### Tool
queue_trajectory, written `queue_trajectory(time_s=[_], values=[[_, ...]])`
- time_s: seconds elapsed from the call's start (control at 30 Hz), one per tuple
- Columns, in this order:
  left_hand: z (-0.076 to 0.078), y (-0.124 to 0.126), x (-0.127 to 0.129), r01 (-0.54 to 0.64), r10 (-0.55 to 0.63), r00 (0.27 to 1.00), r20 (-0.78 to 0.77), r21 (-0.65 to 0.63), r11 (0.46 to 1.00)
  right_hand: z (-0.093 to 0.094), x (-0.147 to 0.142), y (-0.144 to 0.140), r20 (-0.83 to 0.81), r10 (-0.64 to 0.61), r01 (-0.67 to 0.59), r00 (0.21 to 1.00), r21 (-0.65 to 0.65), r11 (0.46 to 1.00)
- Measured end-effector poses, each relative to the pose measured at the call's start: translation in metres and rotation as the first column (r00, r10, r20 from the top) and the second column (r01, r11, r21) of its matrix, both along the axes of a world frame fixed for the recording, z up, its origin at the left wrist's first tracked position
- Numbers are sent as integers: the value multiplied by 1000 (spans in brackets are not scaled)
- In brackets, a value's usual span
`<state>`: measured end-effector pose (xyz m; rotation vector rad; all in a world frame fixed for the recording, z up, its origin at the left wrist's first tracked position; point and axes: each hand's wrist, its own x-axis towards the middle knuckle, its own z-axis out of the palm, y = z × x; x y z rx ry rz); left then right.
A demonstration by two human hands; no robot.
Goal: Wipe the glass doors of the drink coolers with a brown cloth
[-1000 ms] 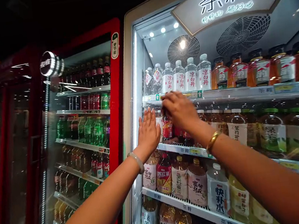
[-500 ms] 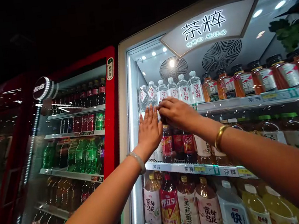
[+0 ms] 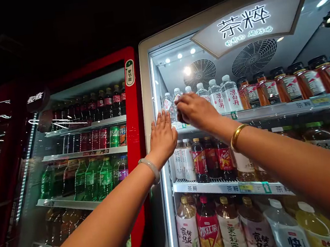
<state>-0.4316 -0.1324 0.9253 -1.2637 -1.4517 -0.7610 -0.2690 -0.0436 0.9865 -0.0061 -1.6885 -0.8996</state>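
Water bottles (image 3: 209,96) stand on the fridge's top shelf (image 3: 271,109). Your right hand (image 3: 195,109) curls at the leftmost ones; whether it grips, you cannot tell. Take one upright. Left hand (image 3: 163,137) lies flat, fingers apart, on the frame.

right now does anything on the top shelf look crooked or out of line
Yes: the two leftmost water bottles on the top shelf lean, labels tilted, while the others stand upright. The right hand reaches at them; the left hand lies flat by the frame. Nothing spilled.
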Motion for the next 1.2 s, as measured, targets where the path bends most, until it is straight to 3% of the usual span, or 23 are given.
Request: queue_trajectory(time_s=[0.07,0.13,0.27,0.33,0.4,0.5,0.57,0.63,0.7,0.83,0.93,1.03,1.2], values=[[5,-5,-9,30,-30,1000,0,13,999,2,-3,-1,-166,-7,-9,986,-96,995],[5,-9,-16,55,-55,998,-8,22,998,-13,-10,-5,-215,6,-33,977,-124,992],[2,-13,-31,57,-56,997,-46,6,998,-40,-33,-17,135,-28,13,990,111,994],[6,-16,-40,42,-42,998,-37,4,999,-30,-44,-23,287,-81,21,954,207,978],[13,-21,-49,35,-34,999,-21,23,999,-7,-52,-28,301,-72,12,951,195,981],[26,-33,-63,44,-41,998,-44,63,997,23,-64,-32,80,39,-41,996,17,999],[30,-40,-74,49,-45,997,-63,70,996,25,-73,-34,-124,101,-116,987,-119,986],[29,-45,-86,45,-41,997,-60,65,997,11,-83,-35,-219,114,-159,969,-204,966],[25,-48,-100,35,-33,998,-46,56,998,-12,-91,-38,-137,110,-138,985,-220,966],[15,-53,-126,26,-25,999,-33,25,999,-56,-89,-43,197,49,-45,979,-26,999],[12,-59,-144,34,-33,998,-50,11,999,-68,-82,-40,228,-54,40,972,65,997],[14,-65,-159,49,-48,996,-75,9,999,-50,-85,-38,203,-75,63,976,63,996],[27,-75,-168,11,-10,998,-68,9,1000,15,-131,-62,173,-19,10,985,52,999]])
